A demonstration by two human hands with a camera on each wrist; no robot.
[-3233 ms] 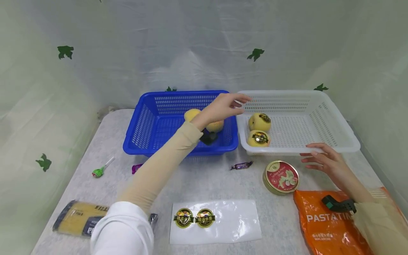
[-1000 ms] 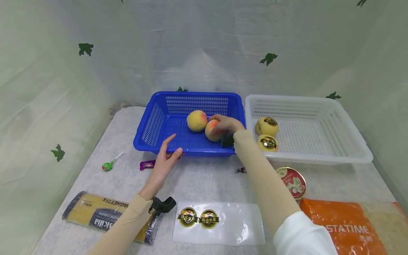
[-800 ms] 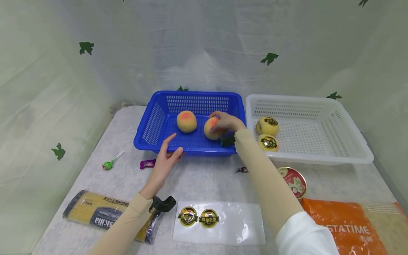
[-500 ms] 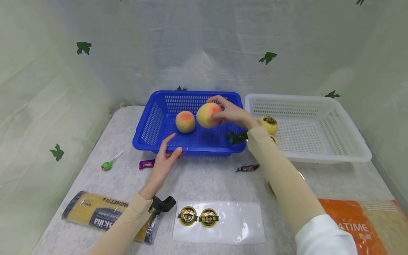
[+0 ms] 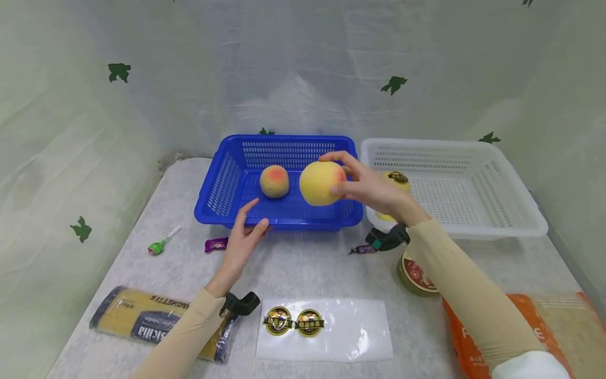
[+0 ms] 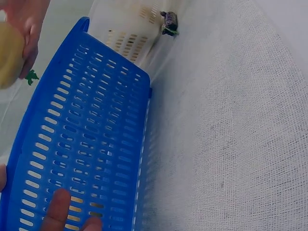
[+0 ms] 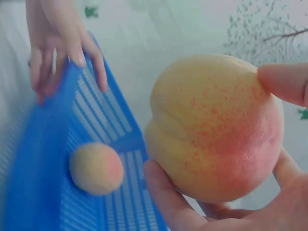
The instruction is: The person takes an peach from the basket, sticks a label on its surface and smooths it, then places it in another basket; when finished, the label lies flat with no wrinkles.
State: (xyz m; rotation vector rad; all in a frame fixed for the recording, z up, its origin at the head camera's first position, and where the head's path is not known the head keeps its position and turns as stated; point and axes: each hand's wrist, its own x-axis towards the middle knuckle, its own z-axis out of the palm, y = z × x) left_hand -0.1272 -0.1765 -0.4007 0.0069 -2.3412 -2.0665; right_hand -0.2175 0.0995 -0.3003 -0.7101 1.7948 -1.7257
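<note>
Pinched between the thumb and fingers of my right hand (image 5: pixel 366 185) is a yellow peach (image 5: pixel 316 183) with a pinkish-red blush. It hangs above the right part of the blue basket (image 5: pixel 303 226), and the right wrist view shows its crease and red speckles (image 7: pixel 216 125). My left hand (image 5: pixel 238 250) grips the basket's front rim, its index finger on the inner side and other fingers (image 6: pixel 58 209) against the outer wall. A second peach (image 5: pixel 274 182) lies on the basket floor, left of the middle.
The white basket (image 5: pixel 483 231) at right holds yellow fruit (image 5: pixel 397 179) with dark stickers, partly hidden by my right hand. Nearer lie a round tin (image 5: pixel 415 278), a sticker sheet (image 5: pixel 350 337), a spaghetti pack (image 5: pixel 120 313), an orange pasta bag (image 5: pixel 464 337), a lollipop (image 5: pixel 156 248) and wrapped candies (image 5: pixel 215 244).
My right hand has taken hold of a peach, lifted it from the basket floor and brought it nearer. The other peach has shifted left. My left hand has come to the blue basket's rim.
</note>
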